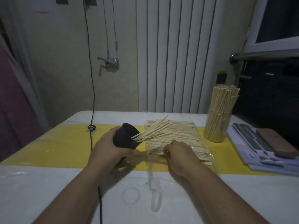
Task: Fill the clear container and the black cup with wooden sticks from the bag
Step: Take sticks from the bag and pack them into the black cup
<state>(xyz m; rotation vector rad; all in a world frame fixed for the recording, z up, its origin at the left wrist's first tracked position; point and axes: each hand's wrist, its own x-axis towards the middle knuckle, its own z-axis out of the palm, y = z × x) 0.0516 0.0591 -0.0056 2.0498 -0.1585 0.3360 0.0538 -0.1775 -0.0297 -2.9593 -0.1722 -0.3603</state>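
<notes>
Black cup (124, 140) tilted, gripped by left hand (106, 147); right hand (179, 151) grasps wooden sticks (181, 133) inside bag (213, 157)

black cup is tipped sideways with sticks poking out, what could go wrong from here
1. The left hand holds the black cup tilted, mouth toward the bag. The few wooden sticks in it splay loosely and could slide out onto the table.
2. The right hand is at the bag's crumpled open end. Pulling sticks there might drag the bag or scatter them.
3. The clear container stands packed beside the bag, so a shoved bag could topple it.
</notes>
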